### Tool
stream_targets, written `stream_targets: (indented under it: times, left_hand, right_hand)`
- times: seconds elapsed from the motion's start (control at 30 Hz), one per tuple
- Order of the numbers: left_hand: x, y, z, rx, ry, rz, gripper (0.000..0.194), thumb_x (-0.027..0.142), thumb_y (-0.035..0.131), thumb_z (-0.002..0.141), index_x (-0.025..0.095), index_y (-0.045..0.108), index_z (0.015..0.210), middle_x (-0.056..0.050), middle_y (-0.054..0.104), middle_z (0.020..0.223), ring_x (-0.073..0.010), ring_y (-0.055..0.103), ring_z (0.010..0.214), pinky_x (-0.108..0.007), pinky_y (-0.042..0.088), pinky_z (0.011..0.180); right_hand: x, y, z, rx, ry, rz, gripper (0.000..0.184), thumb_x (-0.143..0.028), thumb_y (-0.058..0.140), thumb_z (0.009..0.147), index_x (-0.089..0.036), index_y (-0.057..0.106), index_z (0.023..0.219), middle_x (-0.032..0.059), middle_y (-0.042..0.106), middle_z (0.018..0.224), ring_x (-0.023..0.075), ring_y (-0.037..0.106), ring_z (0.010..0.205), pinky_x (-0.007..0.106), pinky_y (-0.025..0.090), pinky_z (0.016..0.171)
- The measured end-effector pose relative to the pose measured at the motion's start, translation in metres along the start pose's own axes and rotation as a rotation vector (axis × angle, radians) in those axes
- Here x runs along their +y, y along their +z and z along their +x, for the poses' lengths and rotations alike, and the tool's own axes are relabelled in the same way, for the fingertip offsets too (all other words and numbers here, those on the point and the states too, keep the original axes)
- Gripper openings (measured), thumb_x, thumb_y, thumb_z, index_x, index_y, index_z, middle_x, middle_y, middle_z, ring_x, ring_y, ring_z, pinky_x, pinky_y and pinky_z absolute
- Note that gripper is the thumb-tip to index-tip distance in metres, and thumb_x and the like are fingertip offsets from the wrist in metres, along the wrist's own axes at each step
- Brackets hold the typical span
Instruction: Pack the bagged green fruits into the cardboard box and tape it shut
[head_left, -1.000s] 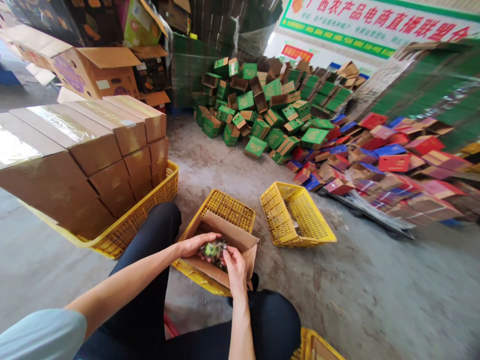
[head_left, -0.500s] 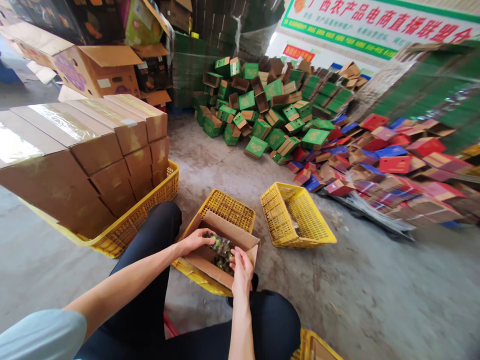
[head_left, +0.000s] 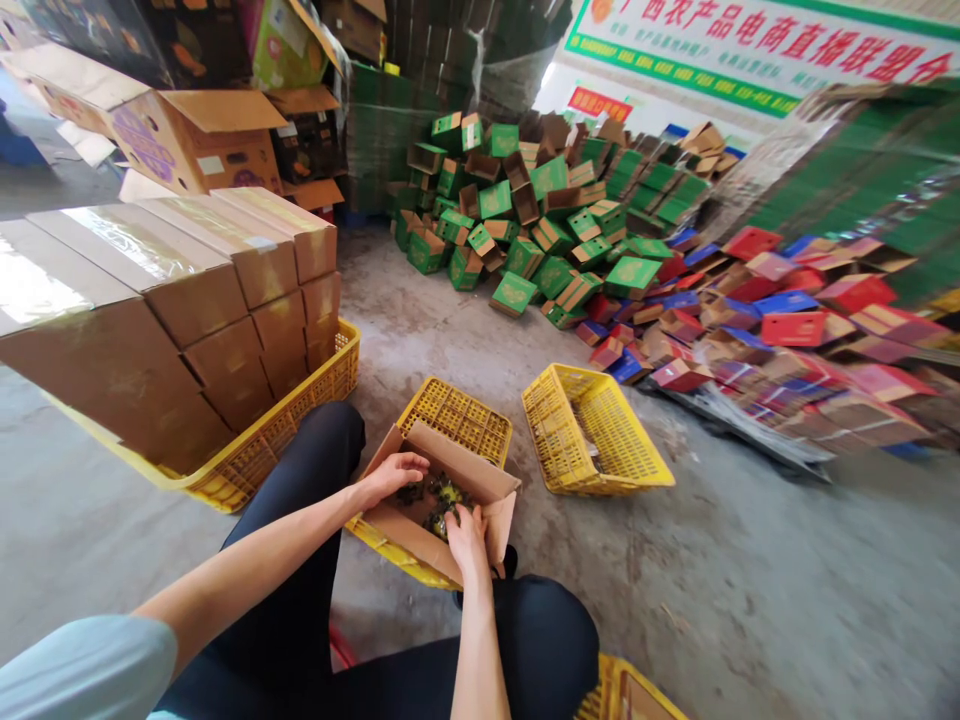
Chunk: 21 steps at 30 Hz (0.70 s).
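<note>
The clear-wrapped packets [head_left: 448, 492] lie inside an open cardboard box [head_left: 420, 538], which sits on a yellow crate [head_left: 459, 420]. The left hand [head_left: 391, 476] hovers over the box, fingers loosely curled and apart from the thumb. The right hand [head_left: 468, 540] touches the packets, its fingers spread; whether they grip, I cannot tell

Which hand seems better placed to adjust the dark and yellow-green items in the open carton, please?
Probably the right hand: its fingers reach down to the dark and yellow-green items inside the open carton, while the left hand sits higher, over the left side.
</note>
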<state>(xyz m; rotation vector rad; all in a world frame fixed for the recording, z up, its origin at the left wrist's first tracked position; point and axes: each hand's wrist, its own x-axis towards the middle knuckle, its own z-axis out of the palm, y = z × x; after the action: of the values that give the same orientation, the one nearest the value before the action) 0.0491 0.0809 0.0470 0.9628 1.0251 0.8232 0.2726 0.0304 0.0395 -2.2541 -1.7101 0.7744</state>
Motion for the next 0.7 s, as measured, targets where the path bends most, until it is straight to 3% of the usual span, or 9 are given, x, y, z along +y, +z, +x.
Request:
stream_targets:
  times: [0.13, 0.23, 0.3, 0.4, 0.47, 0.53, 0.63, 0.7]
  left_hand:
    - [0.0, -0.001, -0.001, 0.003, -0.035, 0.02, 0.046, 0.031, 0.075, 0.078, 0.016, 0.071, 0.121, -0.013, 0.072, 0.128, -0.0298, 0.063, 0.124, -0.039, 0.049, 0.099]
    - [0.0, -0.001, 0.0, 0.016, -0.036, 0.037, 0.052, 0.032, 0.073, 0.081, 0.016, 0.067, 0.13, -0.013, 0.066, 0.138, -0.03, 0.061, 0.127, -0.04, 0.05, 0.101]
    - [0.0, -0.001, 0.0, 0.025, -0.035, 0.054, 0.055, 0.032, 0.071, 0.083, 0.016, 0.064, 0.135, -0.014, 0.063, 0.144, -0.0306, 0.06, 0.13, -0.041, 0.049, 0.104]
    - [0.0, -0.002, 0.001, 0.043, -0.022, 0.096, 0.057, 0.029, 0.066, 0.087, 0.016, 0.06, 0.142, -0.014, 0.059, 0.15, -0.0307, 0.055, 0.138, -0.042, 0.044, 0.113]
    - [-0.001, -0.002, 0.002, 0.055, -0.009, 0.138, 0.059, 0.026, 0.062, 0.088, 0.016, 0.058, 0.146, -0.012, 0.056, 0.154, -0.0294, 0.049, 0.144, -0.041, 0.038, 0.119]
    - [-0.003, -0.002, 0.003, 0.057, -0.005, 0.197, 0.061, 0.022, 0.06, 0.087, 0.017, 0.057, 0.148, -0.011, 0.052, 0.158, -0.0282, 0.044, 0.148, -0.04, 0.032, 0.124]
    - [-0.008, 0.0, 0.003, 0.031, -0.024, 0.305, 0.064, 0.017, 0.06, 0.082, 0.016, 0.059, 0.146, -0.011, 0.052, 0.158, -0.0289, 0.043, 0.15, -0.04, 0.027, 0.127]
    - [-0.011, 0.002, 0.004, 0.01, -0.04, 0.381, 0.064, 0.015, 0.06, 0.079, 0.015, 0.062, 0.144, -0.011, 0.054, 0.156, -0.0304, 0.043, 0.15, -0.041, 0.026, 0.128]
  right_hand:
    - [-0.006, -0.006, -0.001, -0.062, 0.008, -0.067, 0.037, -0.016, 0.059, 0.089, -0.013, 0.076, 0.121, 0.0235, 0.064, 0.141, 0.0359, 0.061, 0.133, 0.047, 0.038, 0.118]
    - [-0.009, -0.013, -0.003, -0.092, -0.044, -0.055, 0.04, -0.018, 0.057, 0.092, -0.017, 0.072, 0.129, 0.0179, 0.071, 0.133, 0.0315, 0.063, 0.131, 0.044, 0.039, 0.118]
    - [-0.011, -0.013, -0.004, -0.13, -0.093, -0.012, 0.046, -0.024, 0.053, 0.096, -0.021, 0.064, 0.141, 0.0121, 0.073, 0.132, 0.0262, 0.067, 0.126, 0.038, 0.046, 0.112]
    - [-0.011, -0.011, -0.001, -0.168, -0.164, 0.182, 0.05, -0.032, 0.043, 0.1, -0.023, 0.059, 0.146, 0.0071, 0.073, 0.133, 0.0215, 0.07, 0.12, 0.033, 0.053, 0.105]
    - [-0.007, -0.013, 0.006, -0.095, -0.13, 0.317, 0.051, -0.033, 0.042, 0.099, -0.022, 0.062, 0.144, 0.0067, 0.068, 0.142, 0.0215, 0.064, 0.131, 0.033, 0.047, 0.114]
    - [0.0, -0.017, 0.017, 0.005, -0.01, 0.357, 0.054, -0.032, 0.042, 0.097, -0.018, 0.06, 0.145, 0.0089, 0.059, 0.152, 0.0229, 0.051, 0.145, 0.034, 0.035, 0.123]
    - [0.007, -0.019, 0.034, -0.03, 0.106, 0.369, 0.059, -0.03, 0.045, 0.093, -0.008, 0.057, 0.146, 0.0194, 0.055, 0.153, 0.0303, 0.046, 0.149, 0.045, 0.029, 0.126]
    - [0.008, -0.014, 0.039, -0.088, 0.131, 0.396, 0.061, -0.03, 0.052, 0.09, -0.009, 0.057, 0.147, 0.0204, 0.057, 0.152, 0.0325, 0.046, 0.149, 0.048, 0.03, 0.125]
